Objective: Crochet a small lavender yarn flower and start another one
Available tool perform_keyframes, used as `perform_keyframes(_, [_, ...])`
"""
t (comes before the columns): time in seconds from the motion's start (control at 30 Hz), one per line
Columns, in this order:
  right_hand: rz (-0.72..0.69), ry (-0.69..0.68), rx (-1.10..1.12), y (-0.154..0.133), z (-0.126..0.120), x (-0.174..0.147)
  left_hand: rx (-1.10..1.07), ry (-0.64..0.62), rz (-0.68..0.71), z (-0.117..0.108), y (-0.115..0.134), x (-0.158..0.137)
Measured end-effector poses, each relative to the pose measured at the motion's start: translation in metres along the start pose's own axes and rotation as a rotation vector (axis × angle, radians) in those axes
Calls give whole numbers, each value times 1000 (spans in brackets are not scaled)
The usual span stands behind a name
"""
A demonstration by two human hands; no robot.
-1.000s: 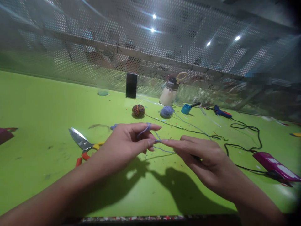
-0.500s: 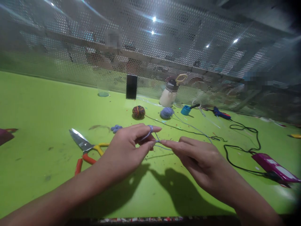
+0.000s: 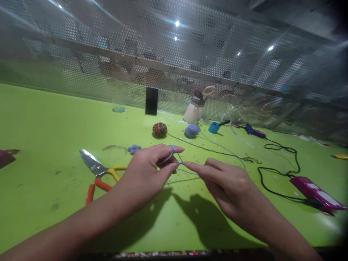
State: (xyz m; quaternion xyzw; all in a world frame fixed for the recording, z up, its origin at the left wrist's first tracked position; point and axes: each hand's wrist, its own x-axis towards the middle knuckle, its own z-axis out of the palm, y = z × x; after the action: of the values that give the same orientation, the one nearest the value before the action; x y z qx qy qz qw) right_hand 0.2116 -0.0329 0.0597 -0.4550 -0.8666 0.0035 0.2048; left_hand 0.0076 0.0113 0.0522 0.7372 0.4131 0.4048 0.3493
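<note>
My left hand (image 3: 152, 165) is closed in a pinch on periwinkle yarn (image 3: 180, 158). A loop of that yarn wraps round its raised index finger, and a strand runs tight down to the thumb tip. My right hand (image 3: 225, 181) is closed, its index finger pointing at the pinch. Between the fingertips shows the thin shiny end of a crochet hook (image 3: 181, 163); the rest is hidden in my right hand. The yarn trails back to a periwinkle ball (image 3: 192, 131). A small crocheted flower (image 3: 134, 149) lies just beyond my left hand.
Open scissors (image 3: 95, 166) lie left of my left forearm. Behind stand a multicoloured yarn ball (image 3: 160, 129), a phone (image 3: 151, 101), a bottle (image 3: 194, 108) and a blue pot (image 3: 214, 127). At right are a glue gun (image 3: 255, 131), black cord and a magenta power strip (image 3: 315, 192).
My hands keep nearly the same pose at the yarn. The right hand and forearm have shifted slightly left; the whole view has moved a little.
</note>
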Motion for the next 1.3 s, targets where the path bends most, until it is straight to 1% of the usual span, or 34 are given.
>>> perform_keyframes(0.17, [4, 20, 46, -2, 2, -1, -5, 2, -40, 0, 0, -1])
perform_keyframes(0.27, [18, 34, 96, -3, 4, 1, -5, -8, -38, -1, -1, -1])
perform_keyframes(0.4, [94, 85, 282, -3, 12, 6, 44, 2, 11, 1, -3, -1])
perform_keyframes(0.43, [138, 113, 357, -3, 16, 7, 74, 17, 50, 2, -4, -2])
perform_keyframes(0.5, [269, 162, 563, -3, 25, 10, 161, 63, 164, 5, -8, -3])
perform_keyframes(0.57, [441, 177, 846, -4, 35, 12, 275, 120, 286, 9, -12, -4])
perform_keyframes(0.63, [598, 184, 1146, -7, 44, 14, 382, 157, 365, 12, -16, -5])
perform_keyframes(0.7, [700, 207, 1366, -13, 52, 16, 431, 178, 398, 15, -18, -6])
perform_keyframes(0.73, [723, 232, 1441, -16, 55, 17, 413, 184, 395, 15, -18, -6])
perform_keyframes(0.77, [732, 264, 1492, -19, 57, 17, 365, 187, 370, 14, -17, -6])
perform_keyframes(0.8, [730, 297, 1521, -22, 59, 17, 289, 180, 315, 13, -15, -5])
perform_keyframes(0.87, [704, 350, 1519, -24, 62, 16, 55, 143, 122, 10, -11, -3])
perform_keyframes(0.93, [656, 371, 1450, -23, 63, 14, -223, 61, -95, 6, -6, 0])
perform_keyframes(1.0, [591, 359, 1336, -19, 61, 10, -442, -16, -225, 3, -3, 3])
perform_keyframes(1.03, [548, 345, 1258, -16, 60, 8, -504, -45, -257, 1, -2, 4])
perform_keyframes(1.1, [437, 317, 1040, -10, 54, 4, -557, -72, -291, -1, -2, 5])
perform_keyframes(1.2, [198, 278, 613, -3, 43, -3, -571, -110, -311, -4, -4, 5])
perform_keyframes(1.23, [134, 257, 494, -1, 39, -4, -568, -117, -308, -5, -4, 5])
perform_keyframes(1.3, [54, 202, 324, 1, 31, -7, -549, -131, -306, -6, -5, 6])
